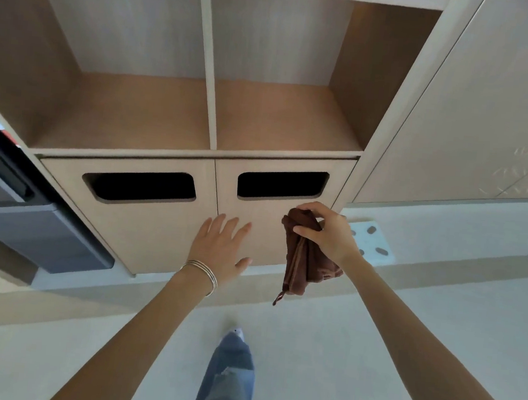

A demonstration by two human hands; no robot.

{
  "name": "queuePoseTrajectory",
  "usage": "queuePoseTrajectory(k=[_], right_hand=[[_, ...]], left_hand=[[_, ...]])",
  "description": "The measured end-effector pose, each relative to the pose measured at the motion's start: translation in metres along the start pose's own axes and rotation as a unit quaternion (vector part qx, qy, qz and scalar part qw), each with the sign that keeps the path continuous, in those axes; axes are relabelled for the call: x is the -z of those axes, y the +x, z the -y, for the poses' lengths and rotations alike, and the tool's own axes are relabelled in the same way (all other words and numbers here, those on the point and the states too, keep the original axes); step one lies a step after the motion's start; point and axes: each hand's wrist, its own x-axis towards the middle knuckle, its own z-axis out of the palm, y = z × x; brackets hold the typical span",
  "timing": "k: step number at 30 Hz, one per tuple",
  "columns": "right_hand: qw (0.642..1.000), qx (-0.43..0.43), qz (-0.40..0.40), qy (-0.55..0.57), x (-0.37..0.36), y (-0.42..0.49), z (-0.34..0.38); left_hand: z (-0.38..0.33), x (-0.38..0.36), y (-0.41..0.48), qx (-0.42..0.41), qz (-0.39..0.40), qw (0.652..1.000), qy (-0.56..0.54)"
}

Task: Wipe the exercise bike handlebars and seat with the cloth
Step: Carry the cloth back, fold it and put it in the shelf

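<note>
Head view. Right hand point(327, 235), centre right of frame: fingers and thumb curled round the brown cloth point(301, 268), gripping its top end. The cloth is bunched and hangs below the fist, with a small loop point(279, 298) dangling off its lower end. It's in mid-air in front of the right door point(264, 219) of a pale wood cabinet point(211, 65), just below that door's dark slot point(282, 184).

Left hand point(219, 247), centre of frame: flat, fingers straight and spread, holding nothing, over the seam between left door point(130, 235) and right door. Contact with the doors: can't tell. Thin bangles point(204, 273) on that wrist.

Above the doors: two open shelf bays point(286, 118). Left edge: dark grey appliance point(28, 222). Bottom centre: leg in ripped jeans point(229, 383) and shoe tip point(237, 334) on a pale floor point(403, 342). Pale plate with dark oval spots point(371, 242) just right of the right hand.
</note>
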Motion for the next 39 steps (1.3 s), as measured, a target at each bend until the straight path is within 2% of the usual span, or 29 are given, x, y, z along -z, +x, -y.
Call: queuePoseTrajectory(k=[5,11,15,23,26,30,32,39], right_hand=[[0.999,0.022,0.025,-0.021,0.012,0.096,0.007],[1.000,0.015,-0.004,-0.015,0.014,0.200,0.009],[0.998,-0.013,0.021,-0.053,0.014,0.257,0.003],[0.992,-0.006,0.057,-0.116,-0.002,0.381,0.003],[0.980,-0.030,0.130,-0.148,-0.014,0.402,-0.013],[0.977,-0.015,0.174,-0.120,-0.004,0.410,-0.029],[0.974,-0.040,0.193,-0.113,0.005,0.410,-0.042],[0.983,-0.098,0.150,-0.040,0.047,0.410,-0.062]], left_hand=[[0.027,0.013,0.080,-0.002,-0.001,1.000,-0.007],[0.053,0.028,0.165,-0.022,-0.019,1.000,0.007],[0.059,0.027,0.200,-0.021,-0.002,1.000,0.011],[0.080,0.021,0.262,0.061,-0.010,0.998,-0.001],[0.076,0.017,0.284,0.075,0.009,0.997,-0.007],[0.072,0.009,0.306,0.094,0.004,0.995,-0.031],[0.069,0.005,0.315,0.100,0.010,0.994,-0.046],[0.054,0.007,0.345,0.061,-0.027,0.996,-0.058]])
